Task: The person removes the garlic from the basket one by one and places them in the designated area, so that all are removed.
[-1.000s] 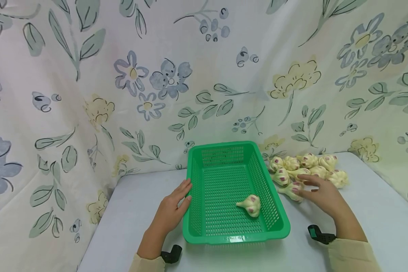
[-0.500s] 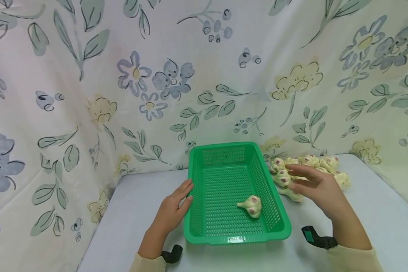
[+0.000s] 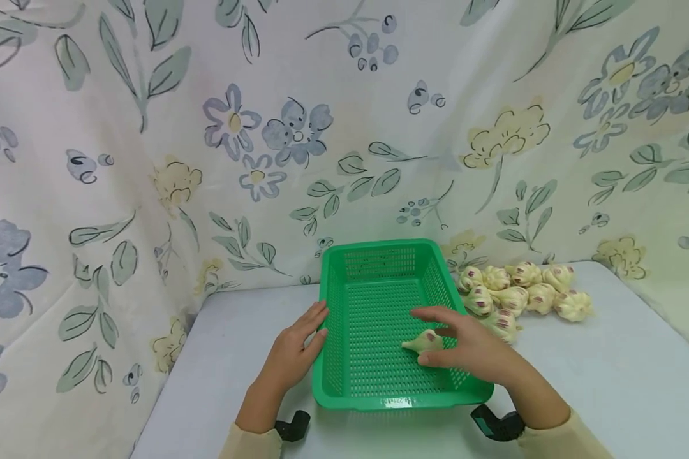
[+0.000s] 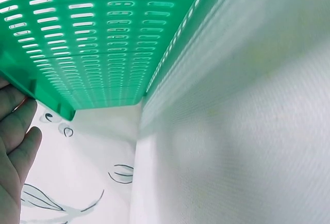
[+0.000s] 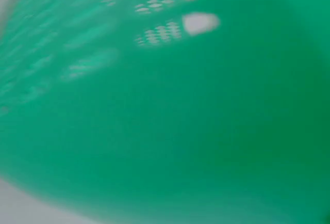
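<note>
My left hand (image 3: 291, 347) rests with its fingers along the left rim of a green perforated plastic basket (image 3: 404, 403). In the left wrist view, its fingers (image 4: 15, 123) touch the rim from outside. Inside the basket, towards its right side, lies one garlic bulb (image 3: 422, 342), whitish with purple patches. My right hand (image 3: 473, 347) reaches over the basket's right wall. Its thumb and fingers are spread apart around the bulb, hiding the bulb's right part. Only blurred green basket wall (image 5: 154, 115) shows in the right wrist view, with no fingers visible.
A pile of several garlic bulbs (image 3: 541, 298) lies on the white table (image 3: 235, 357), right of the basket. A floral curtain (image 3: 344, 127) hangs close behind the basket.
My right hand has let go of a garlic bulb at the pile and moved left over the basket, around the bulb there. My left hand has stayed at the rim.
</note>
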The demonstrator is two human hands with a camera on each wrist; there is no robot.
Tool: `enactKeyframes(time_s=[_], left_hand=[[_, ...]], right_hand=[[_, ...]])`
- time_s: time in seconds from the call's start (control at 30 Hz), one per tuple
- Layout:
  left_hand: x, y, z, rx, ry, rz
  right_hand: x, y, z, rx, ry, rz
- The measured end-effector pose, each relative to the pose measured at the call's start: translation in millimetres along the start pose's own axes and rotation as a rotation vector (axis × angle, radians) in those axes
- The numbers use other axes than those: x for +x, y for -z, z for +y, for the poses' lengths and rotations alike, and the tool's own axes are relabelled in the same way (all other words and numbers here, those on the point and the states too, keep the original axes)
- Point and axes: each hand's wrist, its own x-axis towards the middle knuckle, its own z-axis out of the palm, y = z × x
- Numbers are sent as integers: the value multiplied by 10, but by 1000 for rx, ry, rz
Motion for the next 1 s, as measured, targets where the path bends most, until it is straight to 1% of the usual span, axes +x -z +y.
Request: enactKeyframes(time_s=[0.07,0.13,0.3,0.4,0.7,0.83,1.0], left_hand=[[2,-4,-1,1,0,-2],[4,-7,0,3,-1,-3],[12,1,6,1,-4,-3],[11,0,-1,1,-5,-3],[10,-20,-4,-9,4,-11],[15,-12,4,-12,8,-9],[9,-3,10,-15,12,-2]], right_hand=[[25,-52,11,-23,-36,-44],[48,-103,27,-74,-43,-62],[122,-214,53,-228,-41,-45],[175,-274,62,-313,-54,-43],[273,-406,130,-487,-86,-41],[284,-417,133,-546,-93,-42],[300,-440,123,-554,-94,-64]])
